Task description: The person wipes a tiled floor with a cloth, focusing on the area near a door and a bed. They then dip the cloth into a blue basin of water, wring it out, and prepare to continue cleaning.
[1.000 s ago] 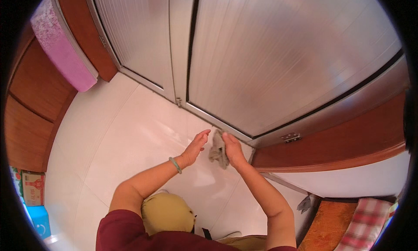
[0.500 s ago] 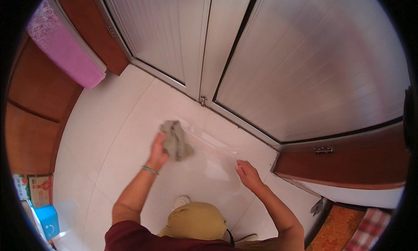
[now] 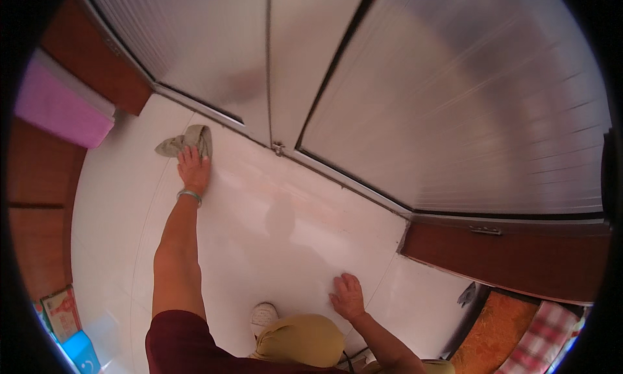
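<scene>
A grey-green cloth [image 3: 198, 138] lies bunched on the pale tiled floor [image 3: 259, 244], just in front of the door frame at the left. My left hand [image 3: 193, 173] presses on its near edge, fingers stretched out and slightly spread over the fabric. A pale bracelet circles that wrist. Lower and to the right, my right hand [image 3: 348, 297] is over the floor near my knee, its fingers loosely bent and apart. Nothing shows in it.
Ribbed metal-framed doors [image 3: 454, 114] stand ahead, with a small latch [image 3: 278, 148] at the bottom. Brown cabinets [image 3: 39, 173] and a pink cover [image 3: 65, 108] are at left. A blue box [image 3: 80, 352] sits lower left; an orange cushion [image 3: 493, 328] lies lower right.
My left arm has reached forward and left, taking the cloth toward the far left of the floor. My right hand has drawn back toward my knee, and its fingers have loosened.
</scene>
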{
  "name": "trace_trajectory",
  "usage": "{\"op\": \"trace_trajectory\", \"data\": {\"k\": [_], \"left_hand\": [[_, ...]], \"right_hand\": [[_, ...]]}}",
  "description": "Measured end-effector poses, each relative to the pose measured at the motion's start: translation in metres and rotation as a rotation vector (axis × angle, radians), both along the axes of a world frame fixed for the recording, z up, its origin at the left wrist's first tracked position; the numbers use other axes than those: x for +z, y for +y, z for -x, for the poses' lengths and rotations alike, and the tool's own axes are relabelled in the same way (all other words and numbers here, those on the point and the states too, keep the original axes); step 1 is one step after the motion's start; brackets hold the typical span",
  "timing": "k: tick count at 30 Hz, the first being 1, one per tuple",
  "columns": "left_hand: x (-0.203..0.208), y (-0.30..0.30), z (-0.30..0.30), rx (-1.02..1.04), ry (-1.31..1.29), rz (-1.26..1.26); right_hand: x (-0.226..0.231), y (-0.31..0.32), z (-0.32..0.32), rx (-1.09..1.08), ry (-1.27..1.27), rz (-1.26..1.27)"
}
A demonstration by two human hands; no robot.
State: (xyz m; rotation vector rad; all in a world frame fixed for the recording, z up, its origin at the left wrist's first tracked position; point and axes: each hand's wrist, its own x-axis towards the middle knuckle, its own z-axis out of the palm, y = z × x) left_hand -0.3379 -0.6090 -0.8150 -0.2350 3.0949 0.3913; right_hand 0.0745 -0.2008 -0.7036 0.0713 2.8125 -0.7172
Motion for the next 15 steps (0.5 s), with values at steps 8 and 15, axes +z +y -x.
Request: {"op": "trace_trajectory", "data": {"k": [8,15], "left_hand": [[0.012,0.1,-0.026,-0.318,0.235,0.001],[0.037,0.269,-0.131,-0.465,0.113,-0.12]], "right_hand": [[-0.006,-0.007,-0.018,0.092,0.02,-0.099],[0.001,-0.004,-0.015,0.064,-0.044,-0.072]]}}
